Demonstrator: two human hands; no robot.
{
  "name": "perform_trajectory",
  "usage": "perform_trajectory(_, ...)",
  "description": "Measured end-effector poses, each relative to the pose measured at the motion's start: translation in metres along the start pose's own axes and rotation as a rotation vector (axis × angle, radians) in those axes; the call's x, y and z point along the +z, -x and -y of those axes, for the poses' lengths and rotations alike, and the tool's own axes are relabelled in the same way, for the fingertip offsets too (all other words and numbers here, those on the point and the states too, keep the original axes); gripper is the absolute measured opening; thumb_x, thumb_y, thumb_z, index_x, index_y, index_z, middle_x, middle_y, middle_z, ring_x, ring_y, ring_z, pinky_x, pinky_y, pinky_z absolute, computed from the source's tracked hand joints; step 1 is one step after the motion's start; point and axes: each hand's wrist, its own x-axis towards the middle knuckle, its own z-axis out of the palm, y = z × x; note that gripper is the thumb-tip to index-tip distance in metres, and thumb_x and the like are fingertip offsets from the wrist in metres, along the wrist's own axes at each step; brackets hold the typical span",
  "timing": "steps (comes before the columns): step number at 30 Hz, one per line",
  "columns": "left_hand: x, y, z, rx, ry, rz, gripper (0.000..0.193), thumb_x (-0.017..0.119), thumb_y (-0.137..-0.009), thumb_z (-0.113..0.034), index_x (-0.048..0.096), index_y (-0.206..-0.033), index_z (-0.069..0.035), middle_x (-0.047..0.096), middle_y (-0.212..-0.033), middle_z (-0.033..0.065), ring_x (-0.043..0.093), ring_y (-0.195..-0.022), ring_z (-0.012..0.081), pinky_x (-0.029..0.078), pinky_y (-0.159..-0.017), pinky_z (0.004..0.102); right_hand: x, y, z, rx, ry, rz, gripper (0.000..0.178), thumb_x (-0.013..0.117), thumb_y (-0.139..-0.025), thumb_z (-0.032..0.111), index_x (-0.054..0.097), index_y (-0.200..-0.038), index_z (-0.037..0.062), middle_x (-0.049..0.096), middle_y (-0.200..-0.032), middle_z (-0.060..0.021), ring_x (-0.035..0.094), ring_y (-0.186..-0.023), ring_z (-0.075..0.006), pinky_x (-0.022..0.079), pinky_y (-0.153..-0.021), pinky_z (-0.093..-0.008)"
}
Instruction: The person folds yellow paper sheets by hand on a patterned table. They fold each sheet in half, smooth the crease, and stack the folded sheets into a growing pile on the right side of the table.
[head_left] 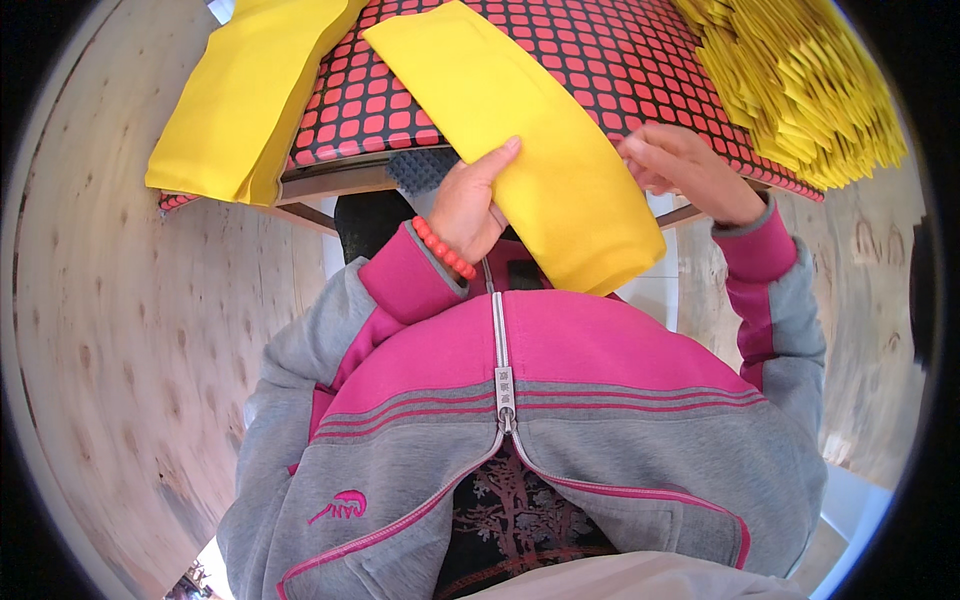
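A long, flat yellow piece of cloth or felt (535, 130) slants across the near edge of the table, its lower end hanging toward my lap. My left hand (477, 200) grips its left edge, thumb on top and the other fingers underneath. Beside the right edge is my right hand (685, 172), its fingers loosely bent and a little apart, with nothing visible in them. Whether its fingertips touch the yellow piece is hard to tell. At the left of the table lies a stack of similar flat yellow pieces (235, 100).
The table wears a red-and-black checked cover (600, 50). A large heap of folded yellow pieces (800, 85) fills its right side and overhangs the edge. Below the table edge, a dark blue textured thing (418, 170) shows. Pale wooden surfaces (130, 380) lie at both sides.
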Motion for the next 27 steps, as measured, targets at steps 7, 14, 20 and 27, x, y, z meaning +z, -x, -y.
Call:
perform_trajectory(7, 0.011, 0.018, -0.027, -0.036, -0.117, 0.135, 0.045, 0.058, -0.106, -0.021, 0.049, -0.145, 0.000, 0.061, -0.141, 0.0123, 0.062, -0.126, 0.0242, 0.051, -0.107, 0.0405, 0.012, -0.065, -0.003, 0.023, -0.712, 0.243, 0.049, 0.053, -0.107, 0.039, 0.058, -0.136, 0.0006, 0.070, -0.124, -0.0100, 0.069, -0.108, -0.0175, 0.058, -0.092, -0.0352)
perform_trajectory(14, 0.030, -0.005, -0.062, 0.111, -0.404, 0.232, 0.043, 0.064, -0.102, -0.018, 0.054, -0.139, 0.002, 0.066, -0.132, 0.0142, 0.069, -0.115, 0.0251, 0.058, -0.098, 0.0393, -0.014, -0.124, 0.041, -0.093, -0.619, 0.216, 0.047, 0.052, -0.108, 0.032, 0.054, -0.141, 0.0001, 0.068, -0.130, -0.0134, 0.068, -0.115, -0.0227, 0.055, -0.101, -0.0395)
perform_trajectory(20, 0.075, -0.046, -0.153, 0.634, -0.814, 0.365, 0.047, 0.068, -0.097, -0.017, 0.056, -0.139, 0.001, 0.067, -0.131, 0.0131, 0.064, -0.120, 0.0259, 0.048, -0.106, 0.0401, -0.070, -0.099, 0.138, -0.814, -0.409, 0.102, 0.040, 0.052, -0.107, 0.019, 0.053, -0.136, -0.0094, 0.066, -0.129, -0.0176, 0.068, -0.116, -0.0248, 0.059, -0.098, -0.0347)
perform_trajectory(27, 0.086, -0.080, -0.198, 0.709, -0.859, 0.407, 0.049, 0.067, -0.098, -0.009, 0.052, -0.143, 0.001, 0.065, -0.135, 0.0097, 0.063, -0.118, 0.0193, 0.051, -0.103, 0.0343, -0.075, -0.100, 0.165, -0.972, -0.230, -0.073, 0.045, 0.052, -0.108, 0.023, 0.050, -0.138, -0.0097, 0.064, -0.133, -0.0196, 0.067, -0.118, -0.0242, 0.059, -0.098, -0.0350)
